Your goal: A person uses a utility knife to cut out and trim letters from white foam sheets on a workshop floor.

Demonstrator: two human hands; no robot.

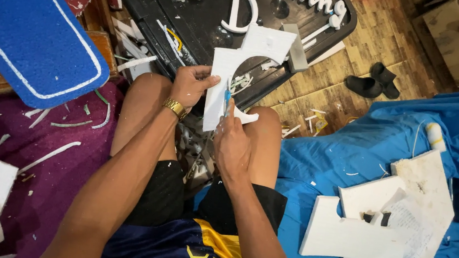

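My left hand (192, 84) grips the left edge of a white foam letter piece (247, 53) with a curved cut-out, held upright above my knees. My right hand (229, 140) holds a thin blue cutter (226, 98) with its blade against the inner curve of the foam piece. A gold watch (175, 107) is on my left wrist. I sit with both knees raised, in dark shorts.
A black board (206, 16) with white foam letters lies ahead on the wooden floor. Cut white foam shapes (376, 225) rest on a blue sheet (384, 137) at right. A blue foam panel (28, 28) leans at left over a purple cloth (43, 168) strewn with foam scraps. Black slippers (372, 83) lie beyond.
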